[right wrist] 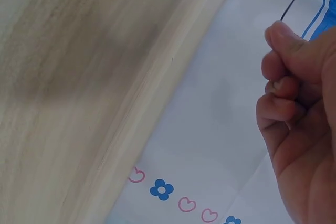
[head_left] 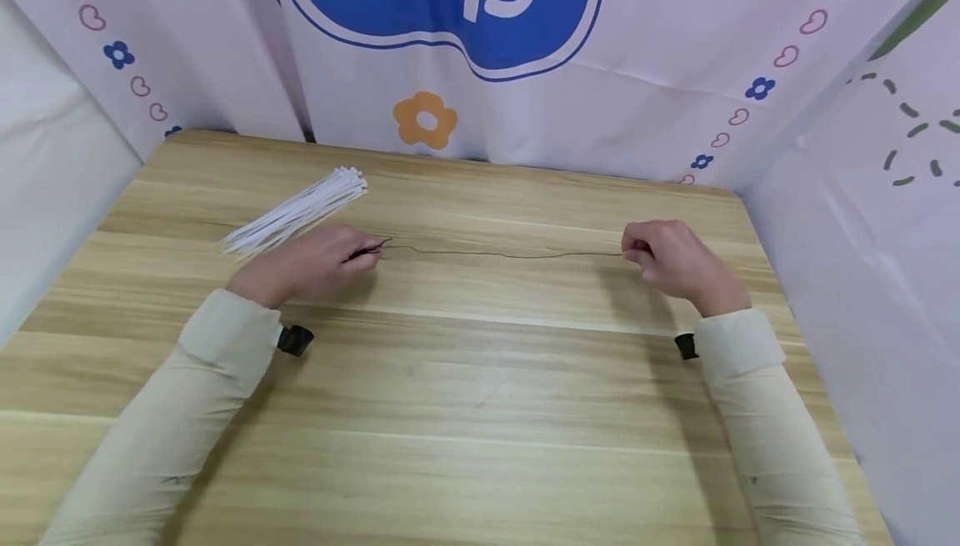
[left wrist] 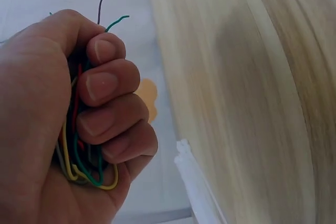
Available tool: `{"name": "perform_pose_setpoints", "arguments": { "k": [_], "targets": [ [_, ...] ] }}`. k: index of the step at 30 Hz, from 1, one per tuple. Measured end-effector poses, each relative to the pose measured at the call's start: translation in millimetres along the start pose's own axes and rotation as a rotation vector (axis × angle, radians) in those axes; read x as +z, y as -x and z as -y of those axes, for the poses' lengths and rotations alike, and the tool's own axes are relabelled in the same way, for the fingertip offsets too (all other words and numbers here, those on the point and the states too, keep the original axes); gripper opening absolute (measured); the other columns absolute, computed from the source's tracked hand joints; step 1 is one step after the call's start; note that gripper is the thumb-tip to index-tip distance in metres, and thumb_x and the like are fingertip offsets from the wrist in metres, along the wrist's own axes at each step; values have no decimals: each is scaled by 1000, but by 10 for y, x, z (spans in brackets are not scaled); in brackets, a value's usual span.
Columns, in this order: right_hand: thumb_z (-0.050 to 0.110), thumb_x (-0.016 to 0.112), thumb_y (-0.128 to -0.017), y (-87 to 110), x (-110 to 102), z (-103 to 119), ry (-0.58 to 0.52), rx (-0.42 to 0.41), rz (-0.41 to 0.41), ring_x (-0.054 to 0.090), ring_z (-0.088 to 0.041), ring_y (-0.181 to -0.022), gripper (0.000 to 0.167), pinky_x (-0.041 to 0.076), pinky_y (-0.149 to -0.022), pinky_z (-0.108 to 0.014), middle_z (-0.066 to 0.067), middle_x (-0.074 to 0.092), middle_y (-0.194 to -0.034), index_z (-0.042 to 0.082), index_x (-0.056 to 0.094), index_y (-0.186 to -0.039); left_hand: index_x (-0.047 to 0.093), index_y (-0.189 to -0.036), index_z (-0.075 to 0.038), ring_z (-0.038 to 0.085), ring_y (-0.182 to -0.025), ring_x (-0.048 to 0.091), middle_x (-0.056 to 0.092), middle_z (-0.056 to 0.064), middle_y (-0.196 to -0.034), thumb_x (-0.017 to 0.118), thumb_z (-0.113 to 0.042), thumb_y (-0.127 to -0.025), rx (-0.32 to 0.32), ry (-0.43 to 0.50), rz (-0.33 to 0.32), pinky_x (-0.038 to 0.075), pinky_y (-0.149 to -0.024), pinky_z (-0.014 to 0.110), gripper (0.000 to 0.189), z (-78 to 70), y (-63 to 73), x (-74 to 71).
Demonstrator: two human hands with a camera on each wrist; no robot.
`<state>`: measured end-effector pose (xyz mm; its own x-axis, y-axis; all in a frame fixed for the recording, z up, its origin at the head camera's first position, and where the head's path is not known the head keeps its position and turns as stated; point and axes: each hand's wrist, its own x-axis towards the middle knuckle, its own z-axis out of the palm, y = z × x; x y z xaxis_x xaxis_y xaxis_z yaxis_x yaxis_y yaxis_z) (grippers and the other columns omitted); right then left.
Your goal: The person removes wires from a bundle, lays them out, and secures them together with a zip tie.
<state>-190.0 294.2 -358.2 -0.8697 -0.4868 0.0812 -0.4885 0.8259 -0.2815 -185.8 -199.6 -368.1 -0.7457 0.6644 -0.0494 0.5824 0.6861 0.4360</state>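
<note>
My left hand grips a small bundle of thin wires, with green, yellow, red and dark strands showing in its palm in the left wrist view. A short green wire end pokes out above the index finger. From that fist one thin dark wire stretches across to the right, slightly wavy, above the table. My right hand pinches its far end between thumb and index finger. In the right wrist view the dark wire rises from the fingertips, while the other fingers curl in.
A bundle of white cable ties lies on the wooden table just behind my left hand. Printed white cloth hangs along the table's back edge. More white cloth borders the right side.
</note>
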Motion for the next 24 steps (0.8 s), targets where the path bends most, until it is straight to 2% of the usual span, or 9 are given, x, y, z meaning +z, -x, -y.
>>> {"name": "perform_pose_setpoints", "arguments": {
  "k": [6,9,14,21,24],
  "targets": [
    [6,69,-101,-84,38,13,-25,52,61,60,-20,-76,7,52,-74,-40,-10,75,-91,5,75,-97,49,-78,-14,14,-67,43,39,-3,-70,46,-13,-109,-65,-46,20,41,-72,35,32,84,-88,29],
    [7,70,-101,-113,71,4,-23,64,73,61,-21,-78,7,53,-75,-40,-9,75,-93,5,76,-99,51,-79,-14,15,-69,45,42,-2,-71,46,-15,-110,-97,-58,45,42,-73,37,31,104,-144,44],
    [6,69,-101,-140,151,-24,-21,84,100,63,-22,-81,7,54,-78,-41,-9,75,-94,6,76,-100,47,-78,-14,16,-67,42,39,-1,-71,45,-16,-110,-142,-63,76,40,-70,36,32,122,-217,59],
    [6,68,-102,-189,257,-28,-30,100,136,64,-23,-86,8,54,-82,-43,-10,76,-99,7,76,-101,49,-80,-12,18,-69,45,43,1,-73,44,-18,-110,-206,-86,121,42,-72,38,31,146,-262,87],
    [7,68,-102,-204,282,-30,-33,106,141,64,-23,-86,8,54,-82,-43,-11,76,-100,7,76,-102,49,-80,-12,18,-69,45,44,2,-74,44,-18,-110,-223,-91,119,41,-70,37,32,148,-249,87]
  ]
}}
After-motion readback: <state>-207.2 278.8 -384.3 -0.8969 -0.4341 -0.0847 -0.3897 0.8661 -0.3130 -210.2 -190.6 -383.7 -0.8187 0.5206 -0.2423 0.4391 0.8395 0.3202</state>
